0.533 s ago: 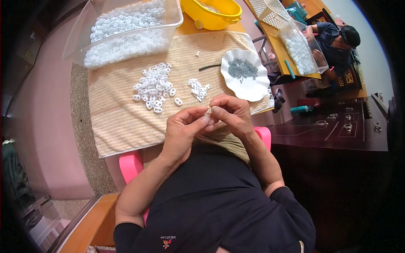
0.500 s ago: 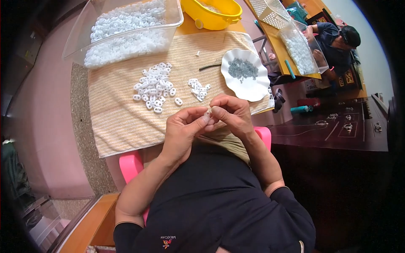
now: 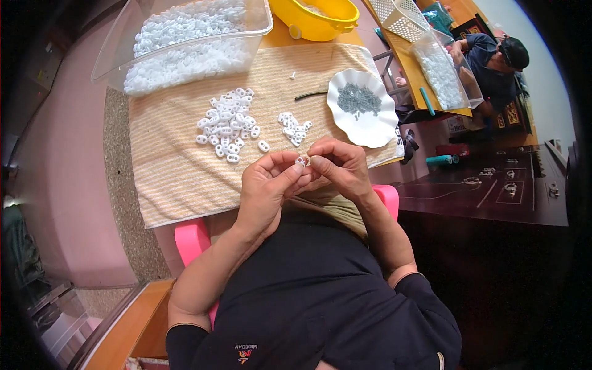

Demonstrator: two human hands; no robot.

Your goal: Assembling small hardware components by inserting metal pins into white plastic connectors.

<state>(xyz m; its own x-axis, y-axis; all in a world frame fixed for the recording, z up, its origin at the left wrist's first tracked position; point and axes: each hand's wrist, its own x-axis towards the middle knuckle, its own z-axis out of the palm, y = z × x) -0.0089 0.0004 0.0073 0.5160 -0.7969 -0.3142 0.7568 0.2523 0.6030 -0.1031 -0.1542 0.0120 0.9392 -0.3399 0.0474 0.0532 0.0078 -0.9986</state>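
Note:
Close in front of my body, both hands meet at the near edge of a striped towel (image 3: pixel 166 185). A small white oval plastic piece with two holes (image 3: pixel 301 161) is pinched between the thumb and fingers of my left hand (image 3: pixel 266 184). Right against that piece, my right hand (image 3: pixel 341 171) is closed in a pinch; what its fingertips grip is too small to make out. Beyond my left hand lies a loose heap of similar white two-hole pieces (image 3: pixel 227 126). A smaller cluster of white pieces (image 3: pixel 296 129) lies just beyond my fingertips.
A scalloped white plate (image 3: pixel 370 132) holds small grey translucent bits (image 3: pixel 359 100). Beside it lie a thin black rod (image 3: pixel 311 95) and a tiny white part (image 3: pixel 293 75). Behind stand a clear bin (image 3: pixel 262 37) of white pieces and a yellow tub (image 3: pixel 324 28). Another person (image 3: pixel 493 61) sits far right.
The white piece in my left hand has turned so its two-hole face shows more clearly. Both hands stay together in nearly the same place. The view has shifted slightly.

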